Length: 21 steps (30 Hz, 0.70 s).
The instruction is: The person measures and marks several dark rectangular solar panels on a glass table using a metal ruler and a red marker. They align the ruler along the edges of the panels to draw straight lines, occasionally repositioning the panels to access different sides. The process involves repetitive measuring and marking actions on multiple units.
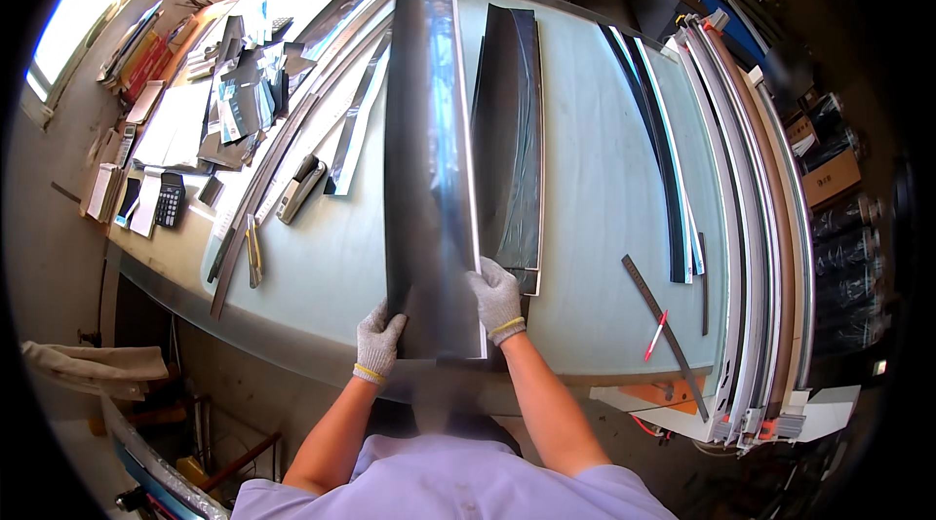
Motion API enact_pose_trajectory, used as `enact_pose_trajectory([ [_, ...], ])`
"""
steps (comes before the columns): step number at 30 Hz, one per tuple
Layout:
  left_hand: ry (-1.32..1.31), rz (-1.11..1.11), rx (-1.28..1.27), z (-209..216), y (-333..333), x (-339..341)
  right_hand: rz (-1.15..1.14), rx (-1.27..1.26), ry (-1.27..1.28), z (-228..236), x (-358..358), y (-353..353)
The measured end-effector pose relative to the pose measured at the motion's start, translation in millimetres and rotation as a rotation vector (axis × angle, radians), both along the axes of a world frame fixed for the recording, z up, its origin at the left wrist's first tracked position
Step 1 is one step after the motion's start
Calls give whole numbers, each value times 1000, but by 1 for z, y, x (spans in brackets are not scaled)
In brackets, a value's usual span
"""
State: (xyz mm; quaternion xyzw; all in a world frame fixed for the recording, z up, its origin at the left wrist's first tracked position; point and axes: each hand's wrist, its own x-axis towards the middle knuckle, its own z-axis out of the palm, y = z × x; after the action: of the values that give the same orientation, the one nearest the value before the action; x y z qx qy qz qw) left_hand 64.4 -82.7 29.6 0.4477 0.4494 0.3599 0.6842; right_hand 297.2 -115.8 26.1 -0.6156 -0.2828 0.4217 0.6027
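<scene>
The long dark glossy sheet [408,150] extends over the middle of the desk [590,189], one end at the desk's front edge. The gloved left hand [380,337] is closed on its left edge, the gloved right hand [495,298] on its right. It looks thin, light and bendy, probably slippery and easily scratched; both long edges seem the best hold. A second dark sheet [509,130] just right of the desk's middle could obstruct; a yellow cutter [254,252] lies on the desk's left, a red pen [656,335] on its right.
</scene>
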Motion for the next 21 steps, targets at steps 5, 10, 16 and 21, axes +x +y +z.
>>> enact_pose_trajectory([
  [5,245,-130,220,-12,12,38,-106,-192,-160,20,36,-16],
  [10,788,-200,286,0,60,74,-338,-474,-963,-24,82,-19],
  [16,817,-268,150,-6,104,157,-466,-407,-461,-73,99,11],
  [21,262,-327,-441,-24,148,160,-269,-544,-576,-80,103,18],
])
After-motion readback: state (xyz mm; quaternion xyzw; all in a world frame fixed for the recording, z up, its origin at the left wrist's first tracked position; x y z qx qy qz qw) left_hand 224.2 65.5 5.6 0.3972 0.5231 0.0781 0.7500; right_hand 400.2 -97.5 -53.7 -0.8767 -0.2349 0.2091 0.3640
